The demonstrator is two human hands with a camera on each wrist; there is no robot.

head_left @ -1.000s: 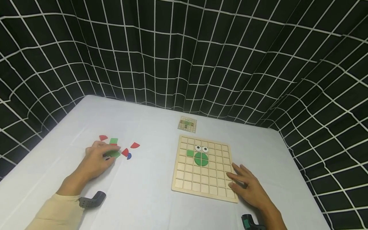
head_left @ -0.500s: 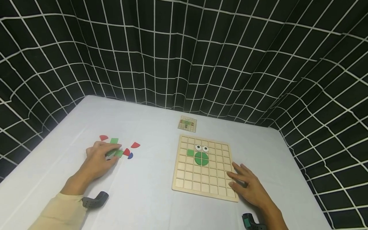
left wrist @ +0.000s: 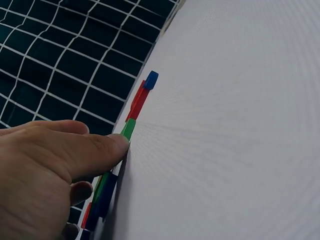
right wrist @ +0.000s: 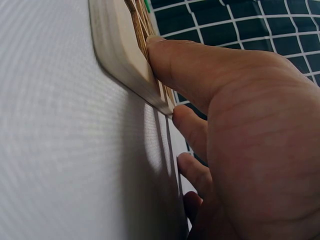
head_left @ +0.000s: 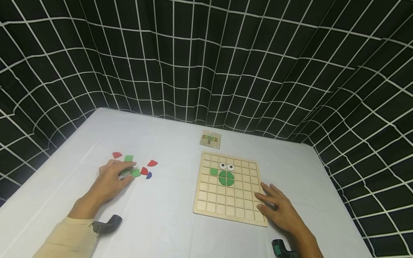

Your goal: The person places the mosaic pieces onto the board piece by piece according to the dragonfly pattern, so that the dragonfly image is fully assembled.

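My left hand [head_left: 111,179] is low over loose flat pieces at the table's left, fingers relaxed. Its thumb touches a green square [head_left: 135,172]; another green piece is partly hidden under the hand. Beside that square lie a red quarter-circle [head_left: 144,171] and a blue piece [head_left: 148,175]. The wooden grid board [head_left: 221,204] stands right of centre. It bears two white eye pieces [head_left: 230,167], a green circle of quarters [head_left: 226,178] and a green square [head_left: 214,171]. My right hand [head_left: 279,209] rests with thumb and fingertips on the board's right edge, fingers extended.
Behind the board lies a small picture card [head_left: 210,139] with a figure on a grid. Further loose pieces include a green square [head_left: 128,158], a red quarter [head_left: 117,154] and another red one [head_left: 152,163]. A black curtain [head_left: 193,61] with white lines surrounds the white table [head_left: 167,215].
By my left thumb, the green square has slid to the right, and the neighbouring red quarter and blue piece have shifted rightward too. My left hand has moved slightly; my right hand stays put.
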